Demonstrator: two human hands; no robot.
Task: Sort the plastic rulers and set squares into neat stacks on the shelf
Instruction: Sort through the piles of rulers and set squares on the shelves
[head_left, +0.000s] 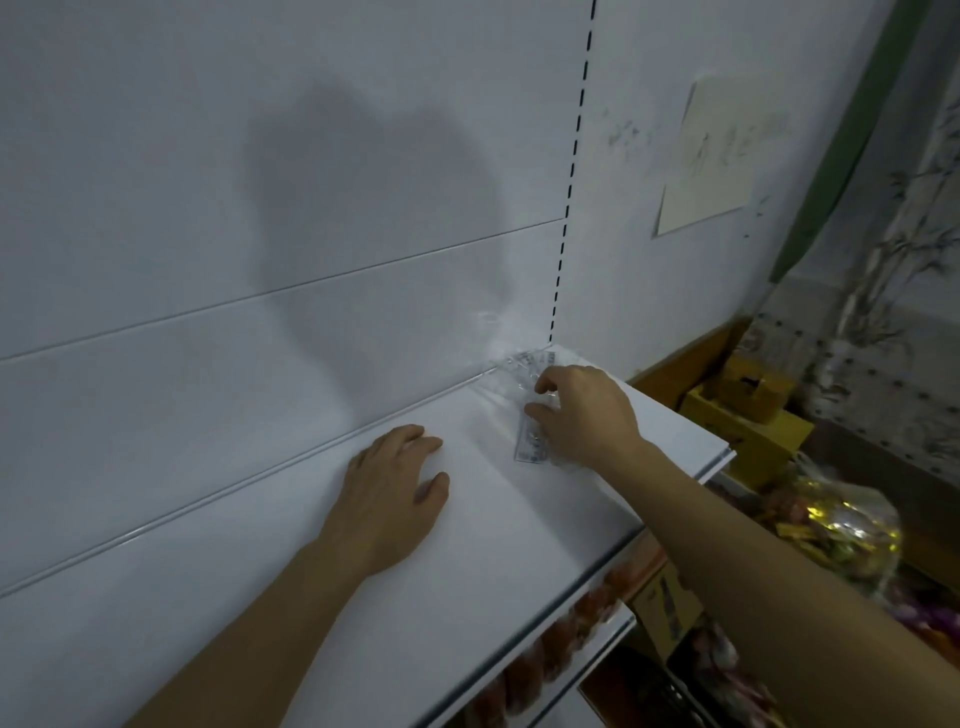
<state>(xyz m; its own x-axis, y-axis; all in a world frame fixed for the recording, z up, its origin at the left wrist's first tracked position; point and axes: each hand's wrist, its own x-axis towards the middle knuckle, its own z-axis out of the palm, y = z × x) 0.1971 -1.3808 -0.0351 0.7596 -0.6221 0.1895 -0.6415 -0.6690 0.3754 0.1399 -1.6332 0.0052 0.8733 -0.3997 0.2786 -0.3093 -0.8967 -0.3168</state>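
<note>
A pile of clear plastic rulers and set squares (524, 369) lies in the far right corner of the white shelf (363, 597), against the back panel. My right hand (584, 410) rests on this pile with fingers curled around a clear ruler (530, 441) whose near end sticks out below the fingers. My left hand (395, 488) lies flat on the bare shelf to the left, palm down, fingers spread, holding nothing. The transparent pieces are hard to tell apart.
The white back panel (260, 208) rises behind the shelf. Yellow cardboard boxes (743, 410) and a shiny plastic bag (841, 530) sit beyond the shelf's right end. Packaged reddish goods (561, 644) fill the shelf below the front edge.
</note>
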